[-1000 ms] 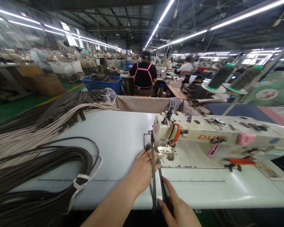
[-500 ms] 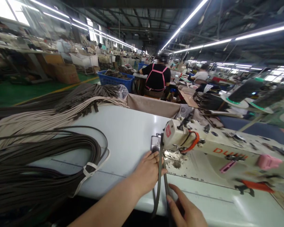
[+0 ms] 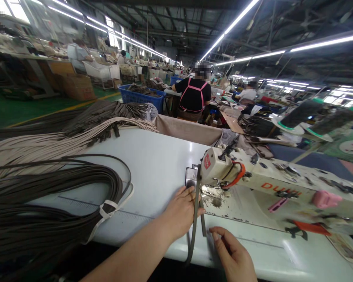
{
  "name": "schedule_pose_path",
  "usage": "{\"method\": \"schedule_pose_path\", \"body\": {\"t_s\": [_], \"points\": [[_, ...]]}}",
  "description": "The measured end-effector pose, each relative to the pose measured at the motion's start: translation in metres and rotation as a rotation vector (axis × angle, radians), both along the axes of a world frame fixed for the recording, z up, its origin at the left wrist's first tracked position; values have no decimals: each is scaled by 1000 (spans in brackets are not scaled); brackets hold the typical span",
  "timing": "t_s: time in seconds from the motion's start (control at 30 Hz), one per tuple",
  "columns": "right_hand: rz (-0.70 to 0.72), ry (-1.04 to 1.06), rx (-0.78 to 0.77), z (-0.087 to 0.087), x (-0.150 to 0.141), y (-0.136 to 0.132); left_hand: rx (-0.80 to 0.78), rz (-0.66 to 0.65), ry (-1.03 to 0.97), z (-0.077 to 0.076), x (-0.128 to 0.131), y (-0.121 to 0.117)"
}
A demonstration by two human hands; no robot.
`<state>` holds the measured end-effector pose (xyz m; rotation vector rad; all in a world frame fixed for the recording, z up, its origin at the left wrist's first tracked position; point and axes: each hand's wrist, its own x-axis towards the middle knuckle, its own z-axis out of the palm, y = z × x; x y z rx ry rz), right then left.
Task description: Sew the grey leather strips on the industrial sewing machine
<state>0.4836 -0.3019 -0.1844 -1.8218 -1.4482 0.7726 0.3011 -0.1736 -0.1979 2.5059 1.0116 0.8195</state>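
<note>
My left hand (image 3: 182,205) lies with its fingers stretched forward on the table, beside the sewing machine's (image 3: 223,166) needle area. A dark grey strap (image 3: 195,219) passes over that hand's edge and loops down past the table's front edge. The thumb lies against a short strap end (image 3: 203,225), which points toward me. Just right of that end, my right hand (image 3: 233,250) has thumb and forefinger pinched together, apart from the strap. Whether anything thin is between those fingertips I cannot make out.
Left on the white table (image 3: 155,164) lies a dark strap bundle (image 3: 106,184) tied with a pale band (image 3: 108,209). Beige straps (image 3: 47,145) lie behind it. Thread cones (image 3: 302,113) stand right. Ahead sits a co-worker (image 3: 195,94) near a blue basket (image 3: 142,98).
My right hand has come off the strap and is now pinched beside its end, which shows free. My left hand stays by the needle area. The view has shifted slightly.
</note>
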Motion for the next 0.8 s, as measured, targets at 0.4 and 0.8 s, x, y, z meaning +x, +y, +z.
{"method": "schedule_pose_path", "body": {"t_s": [0.4,0.8], "points": [[-43,116,28,-19,6,3,-30,-26,50,8,-1,0],[-28,162,-2,-2,-1,1,49,11,75,3,2,-2]]}}
